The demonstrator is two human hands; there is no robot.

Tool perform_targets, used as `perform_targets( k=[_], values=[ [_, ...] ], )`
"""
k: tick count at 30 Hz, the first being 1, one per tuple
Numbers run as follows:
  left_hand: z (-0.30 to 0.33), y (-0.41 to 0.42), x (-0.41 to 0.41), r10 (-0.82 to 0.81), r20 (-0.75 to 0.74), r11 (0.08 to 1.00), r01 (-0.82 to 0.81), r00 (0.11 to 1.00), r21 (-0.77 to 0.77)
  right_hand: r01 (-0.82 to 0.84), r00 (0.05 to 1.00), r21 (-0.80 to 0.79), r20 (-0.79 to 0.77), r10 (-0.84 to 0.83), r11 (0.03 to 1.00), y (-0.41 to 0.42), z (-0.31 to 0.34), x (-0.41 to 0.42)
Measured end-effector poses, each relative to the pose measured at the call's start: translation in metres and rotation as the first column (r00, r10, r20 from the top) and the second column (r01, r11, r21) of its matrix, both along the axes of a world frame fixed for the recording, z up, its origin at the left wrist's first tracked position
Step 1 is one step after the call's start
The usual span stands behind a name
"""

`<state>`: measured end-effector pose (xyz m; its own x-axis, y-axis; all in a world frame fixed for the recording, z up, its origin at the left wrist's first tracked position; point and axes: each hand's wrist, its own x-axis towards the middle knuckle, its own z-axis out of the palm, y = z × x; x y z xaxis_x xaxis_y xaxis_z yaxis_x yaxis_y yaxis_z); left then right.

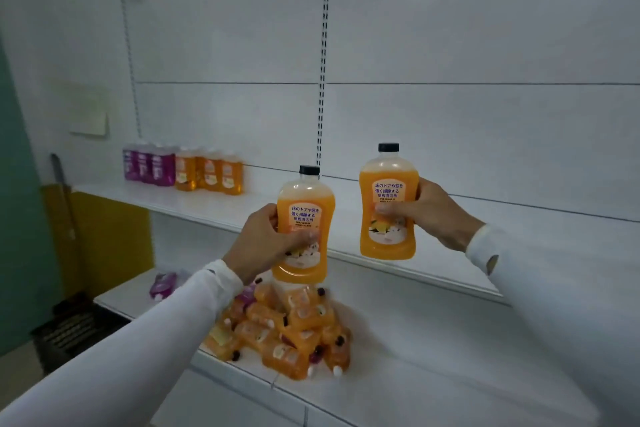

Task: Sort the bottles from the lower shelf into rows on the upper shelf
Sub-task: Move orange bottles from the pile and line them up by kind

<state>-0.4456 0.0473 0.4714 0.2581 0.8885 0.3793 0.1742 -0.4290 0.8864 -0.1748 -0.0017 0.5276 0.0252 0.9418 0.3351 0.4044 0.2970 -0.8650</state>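
Holding one orange bottle in each hand, the person has both upright in front of the upper shelf [433, 218]. Left hand [265, 241] wraps the left orange bottle [304, 229] around its label, thumb across the front; right hand [429, 210] does the same with the right orange bottle [388, 204], which sits a bit higher. Both have black caps. Right below the left grip, a messy pile of orange bottles [280, 329] lies on the lower shelf [415, 374] (a few purple ones mixed in). Far off to the left of both grips, a purple row [149, 165] and an orange row [207, 172] stand on the upper shelf.
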Motion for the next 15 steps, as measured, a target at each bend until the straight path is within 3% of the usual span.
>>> perform_targets(
  k=[9, 15],
  values=[
    [0.010, 0.093, -0.135, 0.065, 0.016, 0.998, -0.065, 0.998, 0.005, -0.036, 0.999, 0.029, -0.020, 0.037, 0.999, 0.117, -0.002, -0.129],
    [0.005, 0.182, -0.161, 0.051, 0.029, 0.999, -0.051, 0.998, -0.013, -0.022, 0.999, -0.005, -0.033, 0.022, 1.000, 0.196, -0.008, -0.165]
  ],
)
